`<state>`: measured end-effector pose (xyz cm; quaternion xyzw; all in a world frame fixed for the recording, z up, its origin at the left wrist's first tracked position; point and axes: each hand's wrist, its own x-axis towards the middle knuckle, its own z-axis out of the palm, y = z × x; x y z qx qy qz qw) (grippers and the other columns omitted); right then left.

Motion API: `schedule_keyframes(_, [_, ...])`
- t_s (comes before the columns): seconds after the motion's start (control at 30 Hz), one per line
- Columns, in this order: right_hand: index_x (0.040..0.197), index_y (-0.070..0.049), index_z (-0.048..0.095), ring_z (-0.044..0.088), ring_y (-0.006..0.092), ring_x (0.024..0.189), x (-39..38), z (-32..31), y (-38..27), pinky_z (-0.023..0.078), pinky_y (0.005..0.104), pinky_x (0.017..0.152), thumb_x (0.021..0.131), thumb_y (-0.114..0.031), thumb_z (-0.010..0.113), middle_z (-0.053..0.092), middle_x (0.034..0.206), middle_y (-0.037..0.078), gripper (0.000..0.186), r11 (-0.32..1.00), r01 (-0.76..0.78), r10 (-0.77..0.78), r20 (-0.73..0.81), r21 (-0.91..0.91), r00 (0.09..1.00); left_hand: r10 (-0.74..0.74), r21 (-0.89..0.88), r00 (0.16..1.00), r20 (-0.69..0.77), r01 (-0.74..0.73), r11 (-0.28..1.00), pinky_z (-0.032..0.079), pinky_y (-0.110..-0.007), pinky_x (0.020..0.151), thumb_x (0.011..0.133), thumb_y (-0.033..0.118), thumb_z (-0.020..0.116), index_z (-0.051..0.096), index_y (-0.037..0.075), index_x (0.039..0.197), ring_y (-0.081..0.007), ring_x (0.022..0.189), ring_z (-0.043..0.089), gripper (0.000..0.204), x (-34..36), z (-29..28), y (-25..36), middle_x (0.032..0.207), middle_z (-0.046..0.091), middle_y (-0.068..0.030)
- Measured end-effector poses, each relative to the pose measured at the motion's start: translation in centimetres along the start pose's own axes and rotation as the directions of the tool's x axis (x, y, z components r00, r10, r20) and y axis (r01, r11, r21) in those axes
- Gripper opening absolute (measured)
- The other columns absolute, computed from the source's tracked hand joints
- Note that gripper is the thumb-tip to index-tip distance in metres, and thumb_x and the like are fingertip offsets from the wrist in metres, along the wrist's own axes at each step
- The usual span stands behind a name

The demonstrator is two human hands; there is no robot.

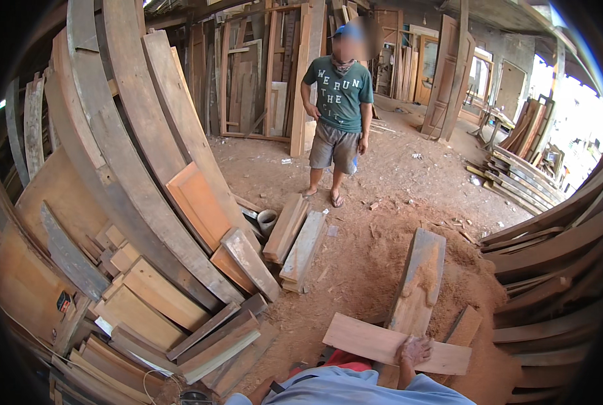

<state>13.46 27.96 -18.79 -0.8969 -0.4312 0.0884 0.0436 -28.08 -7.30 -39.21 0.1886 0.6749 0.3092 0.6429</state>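
Note:
A short, smooth reddish-brown plank (365, 339) lies slantwise across a thick, weathered wooden beam (413, 283) in front of me. My right hand (415, 351) is closed on this plank, right of its middle, with the thumb and fingers over its face. Sawdust coats part of the beam's top. Of my left side only a bit of arm shows at the lower edge, and the left hand is out of sight. Near that arm, a dark round object (195, 397) is cut off by the lower edge; its kind is unclear.
Stacked boards (153, 293) and tall leaning planks (129, 115) fill the left. Curved timbers (551, 270) line the right. Two short beam stacks (301, 250) stand ahead. Sawdust (474, 270) heaps around the beam. A person (341, 94) in a green shirt stands on the dirt floor beyond.

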Motion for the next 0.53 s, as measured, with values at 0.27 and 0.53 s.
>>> schedule_keyframes(0.27, [0.151, -0.018, 0.042, 0.022, 0.0395, 0.151, -0.7, -1.1, 0.0, 0.018, 0.0603, 0.120, 0.092, -0.059, 0.056, 0.023, 0.167, 0.010, 0.073, 0.998, 0.025, -0.025, -0.002, 0.057, 1.000, 0.010, -0.045, 1.000, -0.020, -0.011, 0.999, 0.049, -0.037, 0.098, 0.094, 0.048, 0.065, 0.066, 0.007, 0.126, -0.0220, 0.109, 0.065, 0.052, -0.6, 0.6, -2.6, 0.120, 0.069, -0.0120])
schedule_keyframes(0.53, [0.155, -0.016, 0.038, 0.019, 0.0388, 0.153, -0.6, -1.5, -0.4, 0.016, 0.0606, 0.121, 0.093, -0.059, 0.055, 0.022, 0.168, 0.011, 0.077, 0.999, -0.002, -0.001, 0.060, 0.036, 0.998, 0.121, -0.209, 0.991, -0.063, -0.132, 0.969, 0.053, -0.035, 0.087, 0.090, 0.048, 0.071, 0.075, 0.009, 0.116, -0.0185, 0.096, 0.068, 0.047, -1.9, 2.5, -4.5, 0.104, 0.075, -0.0121])
